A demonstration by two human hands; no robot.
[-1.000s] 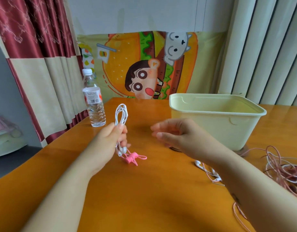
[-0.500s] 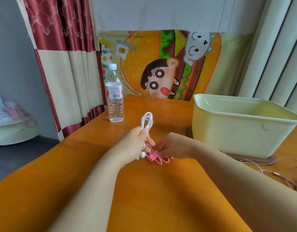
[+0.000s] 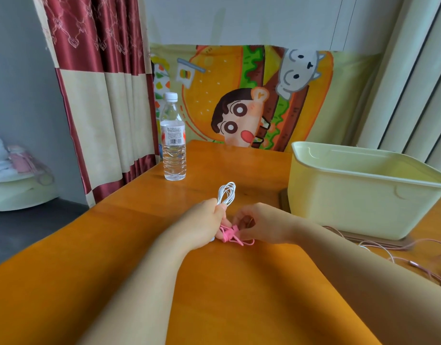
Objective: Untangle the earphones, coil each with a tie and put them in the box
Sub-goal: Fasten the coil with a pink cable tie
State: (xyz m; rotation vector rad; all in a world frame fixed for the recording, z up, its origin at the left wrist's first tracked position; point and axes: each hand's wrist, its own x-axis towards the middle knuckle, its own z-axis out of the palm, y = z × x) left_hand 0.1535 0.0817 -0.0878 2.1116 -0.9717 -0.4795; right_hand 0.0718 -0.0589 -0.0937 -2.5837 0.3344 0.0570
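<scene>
The white earphones [image 3: 226, 194] were gathered into a neat coil. The person's left hand [image 3: 202, 222] gripped the bundle low down, fingers [image 3: 220, 210] curled tight round its waist, so the loops stood up above the fist just over the tabletop [image 3: 239, 295]. The right hand [image 3: 261, 226] sat right beside it, its fingers bent and pinching the pink tie [image 3: 230, 234]. The tie lay against the bottom of the coil with its loose tail trailing on the wood.

To my eye this was the tying step for this set: the coil was made but the tie was not yet fastened. The next move would call for passing the tie round the pinched middle and securing it. The left hand could not slacken meanwhile, or the loops would spring apart.

The box [image 3: 363, 195] stood open to the right, near enough to take the bundle afterwards; I could not see whether anything lay inside. In front of it a tangle of pink earphones [image 3: 414, 264] sprawled on the tabletop, not yet sorted. A water bottle [image 3: 173, 145] stood well apart near the far edge.
</scene>
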